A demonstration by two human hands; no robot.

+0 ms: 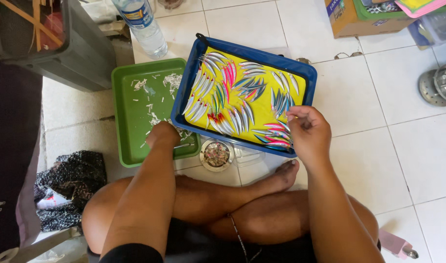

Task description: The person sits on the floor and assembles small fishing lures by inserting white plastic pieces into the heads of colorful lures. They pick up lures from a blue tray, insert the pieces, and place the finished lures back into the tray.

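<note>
A blue tray (306, 73) with a yellow liner holds several small painted fish-shaped lures (232, 92), laid out in fanned groups. My right hand (308, 134) hovers over the tray's near right corner, fingers curled and pinching near a cluster of pink and silver lures; whether it holds one I cannot tell. My left hand (163, 135) rests knuckles-down at the tray's near left corner, over the green tray (130, 112), fingers tucked under and hidden. The green tray carries scattered white scraps.
A clear plastic bottle (141, 24) stands behind the trays. A small round metal tin (216, 155) of bits sits by my crossed legs. Grey bin (82, 53) at left, cardboard box (349, 19) at back right, metal discs (437, 85) at right, dark cloth (69, 175).
</note>
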